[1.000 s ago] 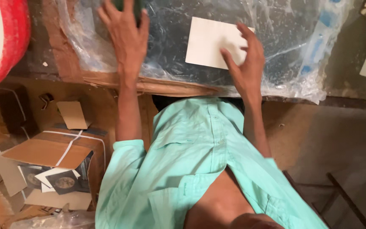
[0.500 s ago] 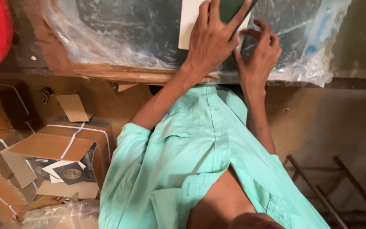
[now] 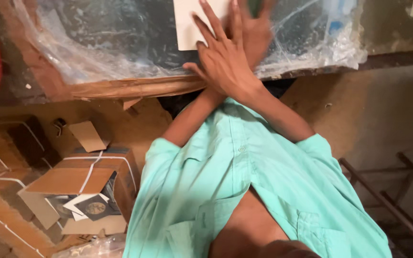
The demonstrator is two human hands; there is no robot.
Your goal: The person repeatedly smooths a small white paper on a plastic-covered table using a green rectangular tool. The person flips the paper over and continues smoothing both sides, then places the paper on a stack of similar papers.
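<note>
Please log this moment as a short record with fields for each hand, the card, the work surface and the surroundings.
left hand: crossed over the other, fingers spread, flat on the white card
right hand: underneath, blurred, on the plastic; hold unclear
white card: flat on the plastic sheet, partly out of view
plastic sheet: clear, crinkled, over a dark bench top
cardboard box: on the floor, open, tied with white string
shirt: mint green, short sleeves

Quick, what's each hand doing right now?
Left hand: open, fingers spread flat on the white card.
Right hand: blurred beneath the left; cannot tell.
</note>
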